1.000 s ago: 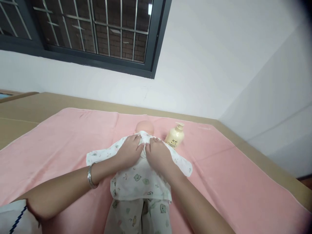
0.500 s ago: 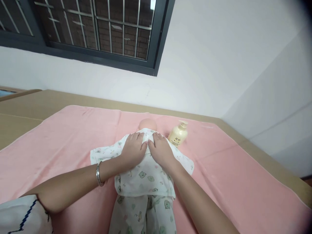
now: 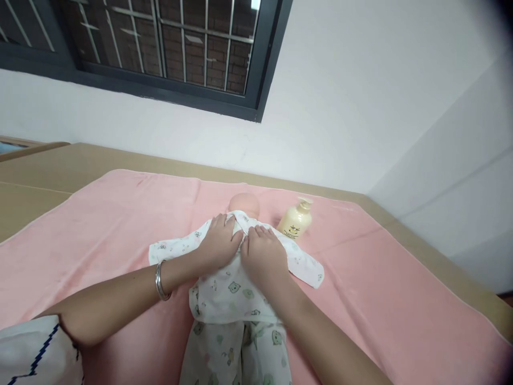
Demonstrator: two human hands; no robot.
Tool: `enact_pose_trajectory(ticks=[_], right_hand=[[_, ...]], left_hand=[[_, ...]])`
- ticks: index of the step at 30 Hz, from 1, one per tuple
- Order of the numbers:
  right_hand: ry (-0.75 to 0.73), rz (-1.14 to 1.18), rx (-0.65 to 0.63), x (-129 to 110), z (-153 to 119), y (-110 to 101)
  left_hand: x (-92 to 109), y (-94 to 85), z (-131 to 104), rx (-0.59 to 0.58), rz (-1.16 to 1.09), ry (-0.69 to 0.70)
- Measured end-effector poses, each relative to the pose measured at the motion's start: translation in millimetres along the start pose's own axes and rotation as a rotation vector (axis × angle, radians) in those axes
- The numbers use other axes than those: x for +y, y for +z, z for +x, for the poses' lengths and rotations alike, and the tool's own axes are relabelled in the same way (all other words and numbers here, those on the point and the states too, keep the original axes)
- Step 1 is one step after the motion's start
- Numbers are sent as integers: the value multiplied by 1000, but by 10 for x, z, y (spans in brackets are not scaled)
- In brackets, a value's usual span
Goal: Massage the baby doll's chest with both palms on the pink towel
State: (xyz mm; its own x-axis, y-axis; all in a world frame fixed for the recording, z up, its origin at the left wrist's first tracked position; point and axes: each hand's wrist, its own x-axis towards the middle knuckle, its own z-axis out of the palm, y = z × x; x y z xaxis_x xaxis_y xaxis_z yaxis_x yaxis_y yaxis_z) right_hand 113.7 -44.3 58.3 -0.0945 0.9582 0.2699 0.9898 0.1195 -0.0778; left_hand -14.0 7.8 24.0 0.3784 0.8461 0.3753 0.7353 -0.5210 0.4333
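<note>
A baby doll lies face up or nearly so, its bald head (image 3: 244,205) at the far end. It wears a white patterned shirt (image 3: 230,297) with arms spread, and matching trousers (image 3: 214,353). My left hand (image 3: 219,240) rests flat on the upper left of the shirt, fingers stretched. Beside it, my right hand (image 3: 265,254) has its fingers curled at the shirt's front, near the collar; the fingertips are partly hidden and seem to grip the cloth. A pale yellow pump bottle (image 3: 295,219) stands right of the doll's head.
Under the doll a pink cloth (image 3: 132,214) covers most of a wooden surface (image 3: 92,160). Behind are a white wall (image 3: 320,133) and a dark-framed window (image 3: 256,101) with bars. A silver bangle (image 3: 160,280) circles my left wrist.
My right hand has gone from lying flat on the shirt to curled fingers, drawn slightly back toward me. The left hand stays almost in place. The view has shifted slightly.
</note>
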Motion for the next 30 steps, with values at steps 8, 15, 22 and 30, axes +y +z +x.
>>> enact_pose_trajectory(ticks=[8,15,22,30], right_hand=[[120,94,-147,139,156,-75],[55,28,-149,-56,-82,-174],[77,197,-126,234,204,-87],[34,27,-125,-67,-83,-116]], left_hand=[[130,77,-252,85,109,211],[-48,58,-87,37,145,260],[182,116,-309,16,88,151],[-43,69,17,-21,14,-33]])
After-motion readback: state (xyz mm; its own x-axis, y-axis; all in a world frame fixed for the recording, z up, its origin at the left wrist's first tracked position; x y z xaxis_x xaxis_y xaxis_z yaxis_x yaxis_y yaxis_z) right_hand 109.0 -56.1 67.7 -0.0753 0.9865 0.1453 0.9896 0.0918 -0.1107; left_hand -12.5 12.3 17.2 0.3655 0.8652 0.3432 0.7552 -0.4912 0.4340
